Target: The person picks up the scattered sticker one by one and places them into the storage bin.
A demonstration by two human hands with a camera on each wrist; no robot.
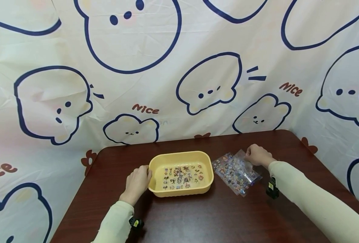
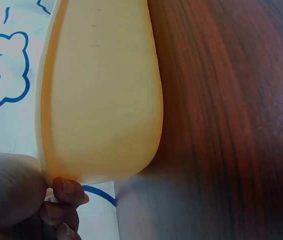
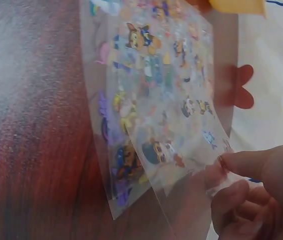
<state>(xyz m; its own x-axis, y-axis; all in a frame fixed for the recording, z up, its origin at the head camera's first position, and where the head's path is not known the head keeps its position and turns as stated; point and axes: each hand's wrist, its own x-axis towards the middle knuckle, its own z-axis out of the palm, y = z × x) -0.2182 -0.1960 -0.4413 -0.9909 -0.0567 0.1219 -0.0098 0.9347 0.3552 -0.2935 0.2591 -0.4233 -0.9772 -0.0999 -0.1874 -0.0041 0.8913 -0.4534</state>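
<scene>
My left hand (image 1: 138, 182) grips the left end of a yellow plastic basin (image 1: 179, 194), thumb and fingers at its rim in the left wrist view. Inside the basin lies a transparent sticker sheet (image 1: 183, 177) printed with small cartoon figures. To the right of the basin, my right hand (image 1: 259, 156) pinches the corner of another clear sticker sheet (image 3: 196, 130) between thumb and fingers. In the right wrist view that corner is lifted off the sticker sheets (image 3: 106, 120) underneath. Those overlapping sheets fan out on the table beside the basin.
Both basin and sheets are on a dark reddish-brown wooden table (image 1: 197, 219). A pale cloth (image 1: 203, 40) with blue cartoon bear outlines hangs behind it and at both sides. Black bands with small devices (image 1: 272, 188) sit at the wrists.
</scene>
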